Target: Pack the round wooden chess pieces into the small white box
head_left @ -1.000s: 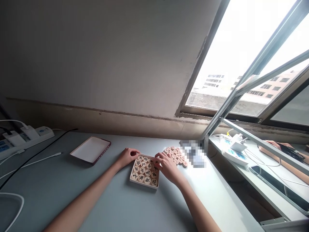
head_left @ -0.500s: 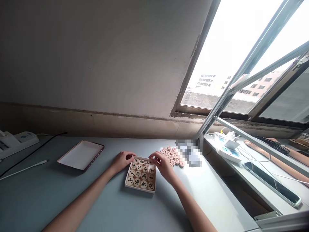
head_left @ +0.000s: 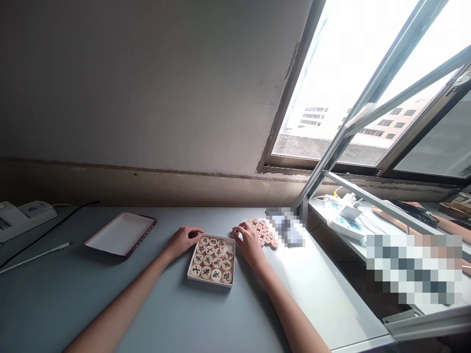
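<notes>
A shallow white box (head_left: 210, 283) on the table holds rows of round wooden Chinese chess pieces (head_left: 216, 262) with black characters. The slot at its far right corner shows bare white bottom. My left hand (head_left: 185, 239) is curled at the far left corner, thumb and fingertips closed on the box edge. Just beyond the right edge, my right hand (head_left: 249, 242) pinches a chess piece (head_left: 236, 231), mostly covered by the fingers. Beside that hand lies a cluster of pieces with red characters (head_left: 264, 231), partly hidden behind it.
An upturned box lid (head_left: 118, 234) lies on the left of the table. Farther left are a white cable (head_left: 44, 254) and a power strip (head_left: 27, 215). A metal frame (head_left: 319, 182) rises at the right, near another power strip (head_left: 346, 223). A pixelated patch covers something behind the red pieces.
My right hand has moved from the box's far right corner to just outside it, with a chess piece taken from that slot. My left hand stays at the far left corner.
</notes>
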The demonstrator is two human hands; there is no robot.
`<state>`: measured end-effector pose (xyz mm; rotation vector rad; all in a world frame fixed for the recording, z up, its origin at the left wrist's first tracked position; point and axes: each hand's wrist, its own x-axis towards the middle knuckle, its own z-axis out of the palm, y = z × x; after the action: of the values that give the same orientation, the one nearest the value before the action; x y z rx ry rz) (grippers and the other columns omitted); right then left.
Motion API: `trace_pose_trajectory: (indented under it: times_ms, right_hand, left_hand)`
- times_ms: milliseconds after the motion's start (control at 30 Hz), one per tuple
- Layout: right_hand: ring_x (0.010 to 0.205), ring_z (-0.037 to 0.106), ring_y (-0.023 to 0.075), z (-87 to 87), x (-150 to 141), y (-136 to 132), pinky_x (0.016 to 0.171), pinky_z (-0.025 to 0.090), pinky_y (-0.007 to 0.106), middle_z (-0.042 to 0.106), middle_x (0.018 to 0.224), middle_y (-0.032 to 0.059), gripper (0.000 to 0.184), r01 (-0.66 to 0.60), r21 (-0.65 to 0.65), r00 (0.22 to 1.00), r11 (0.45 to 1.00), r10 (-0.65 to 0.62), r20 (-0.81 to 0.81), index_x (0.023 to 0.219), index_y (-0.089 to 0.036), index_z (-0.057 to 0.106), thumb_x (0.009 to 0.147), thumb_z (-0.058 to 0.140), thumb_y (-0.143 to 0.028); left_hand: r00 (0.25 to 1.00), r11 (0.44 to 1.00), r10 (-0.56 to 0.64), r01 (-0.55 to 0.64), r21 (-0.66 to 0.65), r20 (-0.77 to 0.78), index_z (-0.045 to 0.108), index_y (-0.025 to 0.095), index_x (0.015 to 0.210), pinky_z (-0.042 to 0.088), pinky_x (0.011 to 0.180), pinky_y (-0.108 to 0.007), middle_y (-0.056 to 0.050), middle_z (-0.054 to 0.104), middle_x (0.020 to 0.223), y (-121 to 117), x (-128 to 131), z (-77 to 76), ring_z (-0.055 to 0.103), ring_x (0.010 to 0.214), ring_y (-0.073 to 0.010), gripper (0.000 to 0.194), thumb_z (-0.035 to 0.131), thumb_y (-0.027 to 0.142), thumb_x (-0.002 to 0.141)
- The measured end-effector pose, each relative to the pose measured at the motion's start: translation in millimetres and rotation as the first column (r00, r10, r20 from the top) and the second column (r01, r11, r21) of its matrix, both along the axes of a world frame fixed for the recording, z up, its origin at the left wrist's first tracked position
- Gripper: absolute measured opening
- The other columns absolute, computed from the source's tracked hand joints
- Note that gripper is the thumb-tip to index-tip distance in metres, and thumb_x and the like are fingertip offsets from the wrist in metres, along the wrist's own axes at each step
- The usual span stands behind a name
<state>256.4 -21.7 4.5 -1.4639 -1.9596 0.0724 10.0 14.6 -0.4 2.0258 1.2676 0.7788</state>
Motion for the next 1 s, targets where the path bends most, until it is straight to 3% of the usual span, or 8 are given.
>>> trace_pose_trajectory:
  times_ms: [100, 200, 300, 400, 667, 933, 1000]
  right_hand:
    - [0.082, 0.053, 0.0191, 1.4, 4.7, 1.8, 0.075, 0.045, 0.032, 0.053, 0.091, 0.0082, 0.025, 0.032, 0.009, 0.991, 0.999, -0.033, 0.130, 0.091, -0.019, 0.066, 0.089, 0.041, -0.014]
    - [0.087, 0.053, 0.0198, 8.1, 6.6, -1.6, 0.077, 0.045, 0.032, 0.054, 0.097, 0.0095, 0.027, 0.063, 0.005, 0.987, 0.998, -0.063, 0.151, 0.102, -0.018, 0.064, 0.089, 0.041, -0.013]
    - [0.092, 0.053, 0.0186, 21.9, 3.7, -15.9, 0.077, 0.044, 0.031, 0.056, 0.102, 0.0064, 0.026, -0.097, -0.049, 0.982, 0.994, 0.104, 0.159, 0.111, -0.025, 0.060, 0.090, 0.046, -0.023]
    - [0.095, 0.052, 0.0193, 34.9, -0.9, -33.7, 0.079, 0.042, 0.032, 0.058, 0.099, 0.0016, 0.019, -0.250, -0.119, 0.927, 0.961, 0.273, 0.257, 0.100, -0.032, 0.064, 0.088, 0.051, -0.037]
    - [0.093, 0.051, 0.0198, 38.5, -2.8, -43.7, 0.079, 0.036, 0.034, 0.058, 0.097, 0.0041, 0.016, -0.106, -0.098, 0.920, 0.990, 0.135, 0.369, 0.084, -0.022, 0.060, 0.083, 0.059, -0.038]
    - [0.083, 0.054, 0.0191, 44.2, -6.7, -44.5, 0.078, 0.033, 0.034, 0.064, 0.084, 0.0018, 0.017, -0.138, -0.200, 0.942, 0.970, 0.191, 0.277, 0.092, -0.026, 0.062, 0.087, 0.051, -0.038]
    - [0.080, 0.055, 0.0187, 46.3, -7.8, -44.9, 0.078, 0.033, 0.034, 0.064, 0.080, 0.0007, 0.019, -0.152, -0.232, 0.945, 0.961, 0.210, 0.252, 0.086, -0.027, 0.064, 0.087, 0.051, -0.041]
  left_hand:
    - [1.000, 1.000, -0.003, 0.003, 0.006, 0.007, 0.071, 0.017, 0.086, 0.042, 0.066, -0.024, -0.005, 0.069, 0.078, -0.6, 0.2, 1.2, 0.060, 0.073, -0.0187, 0.030, 0.052, 0.038, 0.077]
    - [1.000, 1.000, 0.006, -0.006, 0.014, 0.013, 0.071, 0.016, 0.084, 0.043, 0.068, -0.025, -0.005, 0.070, 0.078, -1.0, 0.9, 1.5, 0.060, 0.073, -0.0187, 0.029, 0.052, 0.038, 0.076]
    - [1.000, 1.000, 0.013, -0.013, 0.018, 0.019, 0.071, 0.016, 0.083, 0.043, 0.066, -0.024, -0.005, 0.070, 0.078, -1.1, 1.2, 0.9, 0.060, 0.072, -0.0182, 0.029, 0.053, 0.038, 0.076]
    - [1.000, 1.000, 0.008, -0.009, 0.019, 0.024, 0.071, 0.016, 0.083, 0.042, 0.065, -0.024, -0.005, 0.070, 0.077, 0.3, 0.7, -0.5, 0.060, 0.071, -0.0177, 0.028, 0.053, 0.037, 0.076]
    - [0.999, 1.000, -0.018, 0.018, -0.003, 0.043, 0.072, 0.016, 0.083, 0.043, 0.069, -0.025, -0.005, 0.070, 0.078, 5.8, -1.9, -3.7, 0.060, 0.073, -0.0184, 0.030, 0.055, 0.040, 0.075]
    - [0.999, 0.999, -0.032, 0.034, -0.040, 0.038, 0.072, 0.016, 0.085, 0.044, 0.071, -0.026, -0.005, 0.070, 0.079, 5.8, -3.2, -0.8, 0.061, 0.075, -0.0193, 0.032, 0.054, 0.040, 0.075]
    - [0.998, 0.999, -0.037, 0.038, -0.036, 0.043, 0.072, 0.016, 0.085, 0.044, 0.071, -0.026, -0.005, 0.070, 0.081, 5.8, -3.3, -0.9, 0.061, 0.076, -0.0194, 0.031, 0.053, 0.039, 0.075]
